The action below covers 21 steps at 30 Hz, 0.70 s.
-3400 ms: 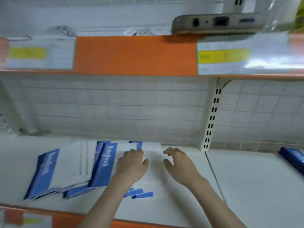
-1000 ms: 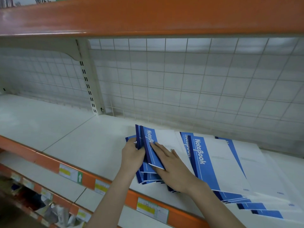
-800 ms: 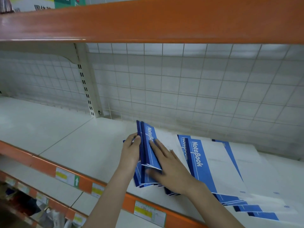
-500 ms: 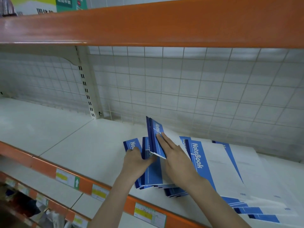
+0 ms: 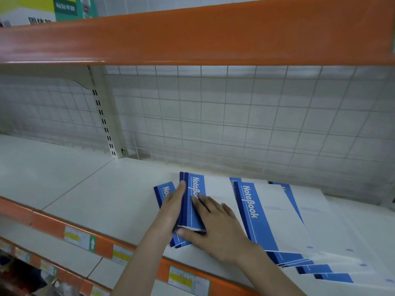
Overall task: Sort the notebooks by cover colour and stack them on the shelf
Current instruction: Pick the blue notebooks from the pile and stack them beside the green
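Notebooks (image 5: 193, 201) with blue-and-white covers lay on the white shelf (image 5: 89, 189), a small bundle of them squared up between two hands. The left hand (image 5: 172, 207) pressed flat against the bundle's spine side, fingers straight and together. The right hand (image 5: 215, 227) lay over the top cover with fingers spread, thumb hooked under the near edge (a light clamp rather than a firm grip). Beside it, to the right, a fanned pile (image 5: 277, 218) of matching notebooks rested against the wire grid back (image 5: 235, 124). These looked thin, light and floppy, with slick covers likely to slide; holding both long edges and keeping the spines aligned seemed safest.
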Motion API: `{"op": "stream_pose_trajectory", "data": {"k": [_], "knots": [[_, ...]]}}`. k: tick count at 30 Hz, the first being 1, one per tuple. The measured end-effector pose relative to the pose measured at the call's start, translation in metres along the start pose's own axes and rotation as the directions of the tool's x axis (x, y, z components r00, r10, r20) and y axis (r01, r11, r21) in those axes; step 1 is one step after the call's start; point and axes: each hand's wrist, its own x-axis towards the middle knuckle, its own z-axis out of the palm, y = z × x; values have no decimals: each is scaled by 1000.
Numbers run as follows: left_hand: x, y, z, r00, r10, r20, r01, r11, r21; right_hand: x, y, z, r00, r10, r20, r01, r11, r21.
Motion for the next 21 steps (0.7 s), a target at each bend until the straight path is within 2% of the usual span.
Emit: {"op": "stream_pose_trajectory", "data": {"k": [2,4,7,9,11,13,15,18,21], "knots": [[-1,-4,0,999,53,15,-54,997,61,-1,2,-1,1000,13,-21,-12,998,56],[-3,-7,0,994,112,2,-112,992,51,-3,8,-6,990,63,-127,-44,988,147],[-7,-5,0,972,233,-10,-232,972,23,-5,23,-21,911,261,-320,-184,950,251],[-9,-1,0,940,342,5,-342,940,17,-6,31,-36,867,407,-288,-242,849,470],[-13,4,4,893,449,34,-450,893,23,-6,35,-50,871,439,-220,-167,685,709],[-16,10,10,852,521,57,-520,854,-31,-6,37,-59,868,437,-237,-81,595,799],[-18,15,17,821,566,73,-556,822,-121,-8,39,-64,853,436,-286,1,548,837],[-18,17,25,788,607,106,-588,792,-168,-12,40,-64,832,439,-339,106,475,874],[-22,16,33,785,608,116,-593,792,-143,-14,41,-58,796,443,-412,177,482,858]]}}
